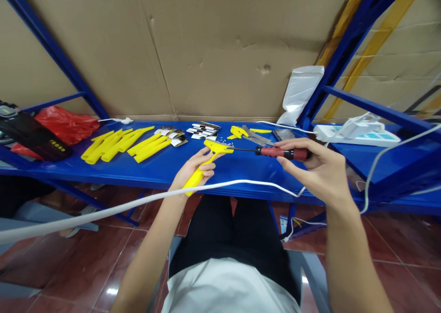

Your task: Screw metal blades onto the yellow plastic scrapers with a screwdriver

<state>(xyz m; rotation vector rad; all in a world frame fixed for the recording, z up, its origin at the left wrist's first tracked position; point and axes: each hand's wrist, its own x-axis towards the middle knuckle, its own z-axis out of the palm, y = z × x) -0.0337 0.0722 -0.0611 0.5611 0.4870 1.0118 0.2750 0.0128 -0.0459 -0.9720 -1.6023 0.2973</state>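
My left hand (196, 167) is closed around the handle of a yellow scraper (195, 181), its wide head pointing away from me above the shelf's front part. In my right hand (319, 170) is a screwdriver (283, 152) with a red and black handle, held between thumb and fingers. Its dark shaft runs left, and the tip meets the right end of the scraper head. Small white bits (227, 143) lie on the blue shelf just behind the head. Beyond the screwdriver are yellow plastic pieces (237, 131) and flat metal blades (258, 137).
Several yellow handles (117, 144) and packaged scrapers (155, 145) lie at left, near stacked black-and-white packs (202, 130). A black bottle (31, 131) and red bag (67, 122) stand far left. A power strip (358, 135) sits right. A white cable (220, 183) crosses before me.
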